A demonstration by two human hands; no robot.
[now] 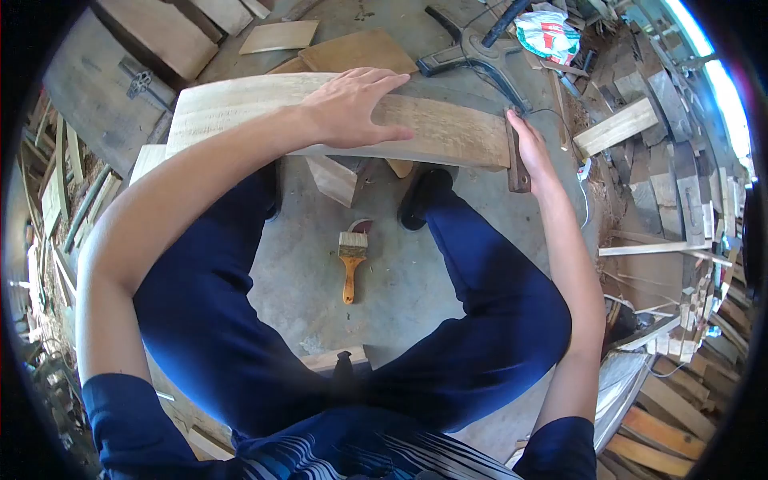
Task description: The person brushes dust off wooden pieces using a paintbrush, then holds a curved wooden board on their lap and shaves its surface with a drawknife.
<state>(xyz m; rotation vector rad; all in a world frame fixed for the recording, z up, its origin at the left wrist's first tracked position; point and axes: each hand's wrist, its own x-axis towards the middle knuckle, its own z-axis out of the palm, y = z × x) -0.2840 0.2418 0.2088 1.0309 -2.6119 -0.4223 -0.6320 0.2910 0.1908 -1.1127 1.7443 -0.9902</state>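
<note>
A pale wooden board (pixel 460 132) lies crosswise in front of me, above my knees. My left hand (pixel 352 108) rests on its upper face, fingers stretched out and thumb spread apart. At the board's right end, my right hand (pixel 532 148) grips a narrow dark brown wooden piece (pixel 518 174) with a small hole near its lower end. This piece stands against the end of the board; its exact kind is unclear. Between my feet, a paintbrush (pixel 350 268) with a yellow-brown handle lies on the concrete floor, its bristles touching or beside a small dark reddish curved object (pixel 362 226).
A wooden block (pixel 332 179) stands under the board. Beyond are thin panels (pixel 356 52), a black metal stand base (pixel 472 56) with a cable, and a white printed bag (pixel 548 36). Stacked timber offcuts (pixel 664 160) line the right side; more planks (pixel 60 184) lean at left.
</note>
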